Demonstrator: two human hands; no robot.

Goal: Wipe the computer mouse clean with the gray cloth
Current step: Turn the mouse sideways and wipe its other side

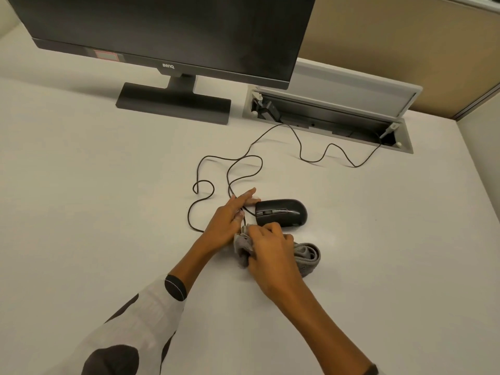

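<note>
Surface: pale desk (108, 185), matte, lit from above; beige partition panel (392, 50) closes off the far right side.
Monitor: black screen (167, 25) on a flat rectangular stand (173, 102), at the far left of the desk.
Cable hatch: grey hatch (332, 104) set into the desk right of the stand, lid tilted open.
Cable: thin dark cable (232, 163) runs from the hatch in loose loops to the front of the mouse.
Left hand: left hand (227, 220) lies palm down, fingers straight and relaxed, fingertips on the desk just left of the mouse, crossing the cable; grasps nothing.
Left sleeve: white sleeve (135, 328) with dark spots, pushed up the forearm.
Right hand: right hand (270, 250) has fingers curled over the gray cloth, gripping its bunched left part.
Gray cloth: gray cloth (308, 257) rests crumpled on the desk, partly under the right hand, just in front of the mouse.
Computer mouse: black computer mouse (282, 212) sits upright on the desk, just beyond the right knuckles, right of the left fingertips.
</note>
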